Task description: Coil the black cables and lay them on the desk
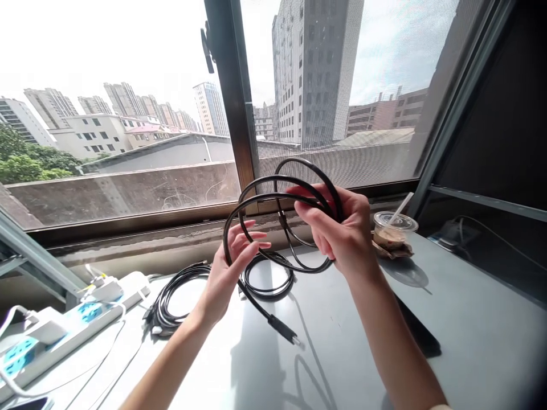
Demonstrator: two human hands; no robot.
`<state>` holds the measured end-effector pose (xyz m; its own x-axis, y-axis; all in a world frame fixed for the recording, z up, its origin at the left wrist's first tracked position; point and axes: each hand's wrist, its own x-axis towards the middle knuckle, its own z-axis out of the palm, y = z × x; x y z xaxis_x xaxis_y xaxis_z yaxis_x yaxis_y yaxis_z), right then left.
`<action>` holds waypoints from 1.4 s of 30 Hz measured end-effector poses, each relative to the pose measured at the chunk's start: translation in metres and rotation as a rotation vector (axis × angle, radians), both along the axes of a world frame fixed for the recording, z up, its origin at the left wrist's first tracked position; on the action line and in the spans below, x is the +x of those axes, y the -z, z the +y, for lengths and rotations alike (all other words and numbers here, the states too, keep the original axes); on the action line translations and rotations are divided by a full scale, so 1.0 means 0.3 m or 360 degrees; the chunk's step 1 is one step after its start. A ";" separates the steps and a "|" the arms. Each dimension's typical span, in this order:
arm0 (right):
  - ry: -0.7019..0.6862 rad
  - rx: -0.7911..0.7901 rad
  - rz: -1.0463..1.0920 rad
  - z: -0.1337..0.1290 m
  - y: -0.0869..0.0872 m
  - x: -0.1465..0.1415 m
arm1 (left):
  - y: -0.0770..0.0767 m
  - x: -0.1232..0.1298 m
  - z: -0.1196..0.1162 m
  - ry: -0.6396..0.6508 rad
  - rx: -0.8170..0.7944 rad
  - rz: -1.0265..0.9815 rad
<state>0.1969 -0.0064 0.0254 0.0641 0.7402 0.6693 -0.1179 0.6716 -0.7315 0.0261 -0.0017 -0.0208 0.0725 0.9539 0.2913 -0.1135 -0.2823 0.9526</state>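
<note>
A black cable hangs in loose loops above the table. My right hand is closed around the loops at their right side, thumb and fingers pinching them. My left hand sits at the left side of the loops with its fingers apart; one strand runs along it near the thumb, and I cannot tell how firmly it touches. From there a free end slopes down to a black plug with a metal tip, hanging over the table. Another dark connector shows within the loops.
On the table lie a coiled black cable and a smaller coil. White power strips with plugs and wires stand at left. A drink cup is at right; a dark flat object lies partly behind my right forearm.
</note>
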 end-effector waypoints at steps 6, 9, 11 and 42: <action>-0.0108 0.0078 0.0108 -0.014 0.013 -0.016 | 0.025 0.012 -0.009 0.0247 -0.0165 0.0226; -0.0149 0.0109 0.0075 -0.026 0.018 -0.023 | 0.034 -0.001 -0.001 0.0451 -0.0322 0.0470; -0.0154 0.0153 0.0047 -0.037 0.021 -0.030 | 0.039 -0.008 -0.001 0.0609 -0.0457 0.0648; 0.0235 0.0338 -0.0355 0.113 0.093 -0.093 | -0.058 -0.092 -0.001 -0.0420 0.0690 0.0062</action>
